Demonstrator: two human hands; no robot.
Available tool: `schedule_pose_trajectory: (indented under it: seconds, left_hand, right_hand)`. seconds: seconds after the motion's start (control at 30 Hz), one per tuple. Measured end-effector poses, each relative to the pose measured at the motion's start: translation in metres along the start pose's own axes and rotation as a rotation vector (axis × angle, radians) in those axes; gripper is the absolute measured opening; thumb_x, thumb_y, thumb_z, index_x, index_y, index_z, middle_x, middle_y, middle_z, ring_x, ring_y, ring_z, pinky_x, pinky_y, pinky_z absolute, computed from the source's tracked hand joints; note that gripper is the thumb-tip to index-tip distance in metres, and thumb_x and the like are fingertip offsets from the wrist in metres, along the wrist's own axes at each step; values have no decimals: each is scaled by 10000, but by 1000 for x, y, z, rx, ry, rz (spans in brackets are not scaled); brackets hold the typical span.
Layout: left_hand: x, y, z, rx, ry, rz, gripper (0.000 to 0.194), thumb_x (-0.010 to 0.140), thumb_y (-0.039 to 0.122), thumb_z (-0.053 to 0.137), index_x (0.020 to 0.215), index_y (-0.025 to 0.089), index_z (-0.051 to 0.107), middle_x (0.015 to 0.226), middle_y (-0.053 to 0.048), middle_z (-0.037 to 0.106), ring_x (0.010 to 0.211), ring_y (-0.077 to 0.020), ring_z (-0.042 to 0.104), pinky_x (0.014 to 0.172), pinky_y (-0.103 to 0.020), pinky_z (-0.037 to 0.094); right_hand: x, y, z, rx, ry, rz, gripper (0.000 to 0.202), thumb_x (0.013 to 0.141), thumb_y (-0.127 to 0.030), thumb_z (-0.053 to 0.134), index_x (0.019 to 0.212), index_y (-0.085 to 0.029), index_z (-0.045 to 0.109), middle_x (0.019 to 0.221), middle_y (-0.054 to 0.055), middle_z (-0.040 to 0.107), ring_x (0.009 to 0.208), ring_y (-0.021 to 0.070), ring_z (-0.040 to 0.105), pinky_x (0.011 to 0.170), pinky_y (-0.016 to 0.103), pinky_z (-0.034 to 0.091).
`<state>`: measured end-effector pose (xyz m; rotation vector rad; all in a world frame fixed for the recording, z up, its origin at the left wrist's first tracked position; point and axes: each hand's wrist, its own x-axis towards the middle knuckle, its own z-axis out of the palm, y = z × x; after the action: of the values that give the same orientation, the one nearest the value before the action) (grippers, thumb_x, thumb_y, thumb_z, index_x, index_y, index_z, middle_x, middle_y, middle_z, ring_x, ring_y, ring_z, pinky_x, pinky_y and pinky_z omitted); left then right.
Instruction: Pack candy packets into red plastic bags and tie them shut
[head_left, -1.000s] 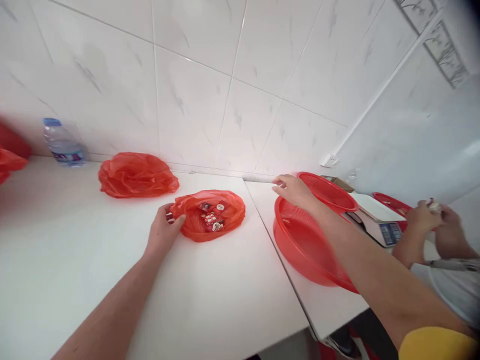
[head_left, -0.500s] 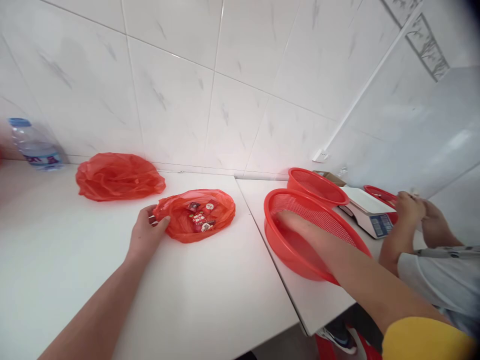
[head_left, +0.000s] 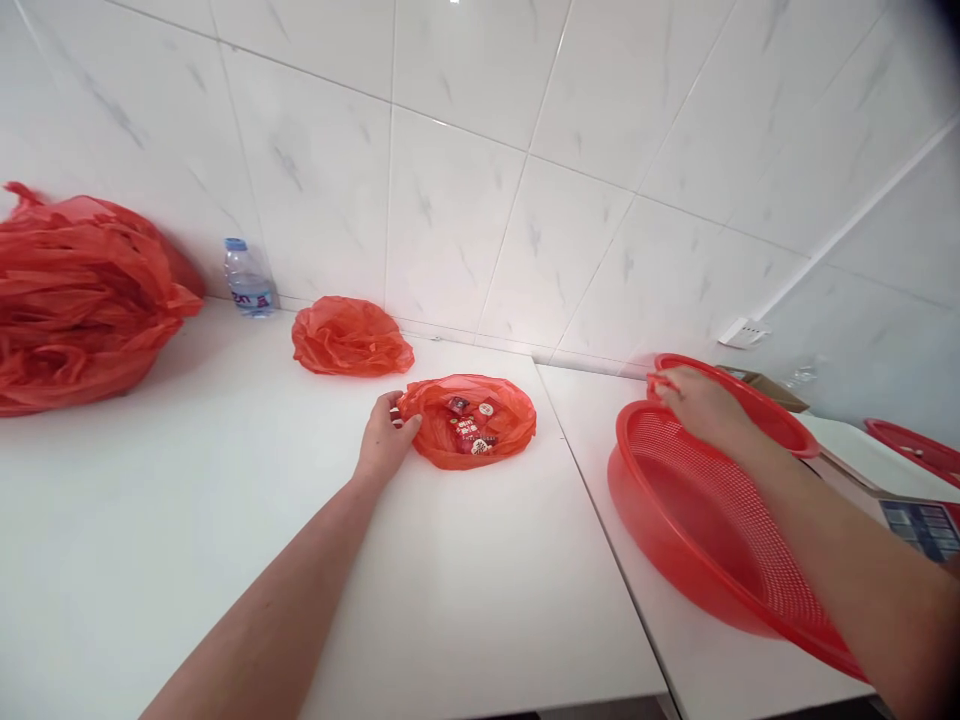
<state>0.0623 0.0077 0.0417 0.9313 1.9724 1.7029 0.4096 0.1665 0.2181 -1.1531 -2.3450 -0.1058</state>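
Observation:
My left hand (head_left: pixel 386 435) is closed on the left rim of a red plastic bag (head_left: pixel 514 440), pinching it between thumb and fingers. The bag stands with its mouth spread wide on the white table. Inside lie several small red wrapped packets (head_left: pixel 466 428), some with round white labels. My right hand (head_left: pixel 694 400) is over the far rim of a large red perforated basket (head_left: pixel 660 540), fingers closed on a small red packet (head_left: pixel 655 386), blurred and partly hidden. My forearm covers part of the basket; its visible bottom shows only red plastic.
Another crumpled red bag (head_left: pixel 352 340) lies by the wall, near a water bottle (head_left: pixel 251 285). A big bundle of red bags (head_left: pixel 82 300) is at far left. Behind the large basket are a second red basket (head_left: pixel 780 420), a cardboard box (head_left: pixel 769 390) and a scale (head_left: pixel 862 455).
My right hand has come up out of the large basket with a small red packet. My left hand still grips the bag. The view has swung left, bringing in the bundle of bags.

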Motion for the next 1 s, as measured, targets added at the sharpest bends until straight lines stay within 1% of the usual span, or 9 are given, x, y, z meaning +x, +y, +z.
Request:
schedule_pose_trajectory:
  seconds: [0.17, 0.3, 0.43, 0.5, 0.63, 0.73, 0.87, 0.93, 1.0]
  left_hand:
    - [1, -5, 1, -21, 2, 12, 441, 757, 299, 595, 1171, 222, 460, 1215, -71, 570, 1008, -191, 579, 832, -328, 493]
    - [1, -6, 0, -39, 7, 19, 445, 762, 294, 594, 1177, 220, 450, 1224, -74, 561, 1007, -189, 579, 833, -331, 492]
    - [-1, -5, 0, -48, -6, 8, 434, 772, 297, 594, 1176, 220, 457, 1230, -81, 550, 1025, -193, 571, 844, -341, 489]
    - [-1, -6, 0, -60, -9, 13, 442, 779, 316, 596, 1187, 224, 453, 1253, -85, 531, 1065, -201, 553, 855, -349, 487]
    - [-1, -10, 1, -28, 43, 123, 512, 794, 375, 598, 1250, 240, 407, 1339, -101, 443, 1198, -233, 464, 925, -406, 456]
    - [-3, -7, 0, 130, 252, 364, 540, 786, 322, 614, 1269, 227, 393, 1360, -127, 397, 1276, -255, 377, 1012, -472, 372]
    - [-17, 25, 1, 207, 401, 622, 413, 781, 218, 611, 1169, 214, 468, 1311, -123, 443, 1268, -243, 383, 1049, -472, 327]
    - [-35, 57, 1, 128, 303, 609, 273, 799, 217, 594, 1061, 223, 516, 1160, -83, 542, 1125, -213, 503, 980, -427, 403]
    - [-61, 93, -4, 11, 57, 516, 106, 848, 232, 540, 953, 238, 556, 958, -35, 597, 934, -170, 575, 851, -347, 479]
  right_hand:
    - [8, -69, 26, 185, -61, -108, 212, 897, -254, 416, 974, -239, 613, 998, 30, 625, 824, 166, 604, 718, 302, 458]
    - [-1, -116, 87, 390, -134, -159, 260, 879, -249, 426, 1070, -239, 603, 1072, 29, 643, 949, 172, 605, 810, 301, 457]
    - [-11, -129, 150, 400, -160, 35, 312, 881, -268, 419, 1154, -250, 567, 982, 22, 685, 862, 182, 629, 760, 319, 476]
    - [-15, -132, 171, 344, -80, 88, 314, 884, -272, 409, 1160, -259, 559, 961, 17, 686, 831, 187, 633, 730, 327, 480]
    - [-25, -137, 195, 266, 85, -2, 351, 881, -298, 436, 1217, -253, 524, 1082, 53, 648, 940, 210, 616, 711, 327, 490]
    - [-33, -136, 204, 298, 78, -88, 374, 878, -374, 479, 1224, -242, 525, 1066, 72, 623, 955, 216, 601, 689, 316, 500]
    - [-32, -122, 211, 294, 200, -58, 301, 894, -348, 448, 1131, -220, 584, 1107, 102, 567, 1029, 230, 547, 844, 366, 470]
    - [-28, -112, 215, 271, 223, 22, 359, 869, -362, 477, 1183, -205, 548, 1229, 131, 500, 1130, 270, 483, 930, 434, 417]
    - [-24, -102, 222, 277, 209, 139, 453, 839, -394, 502, 1239, -183, 498, 1316, 159, 435, 1214, 307, 408, 967, 479, 373]
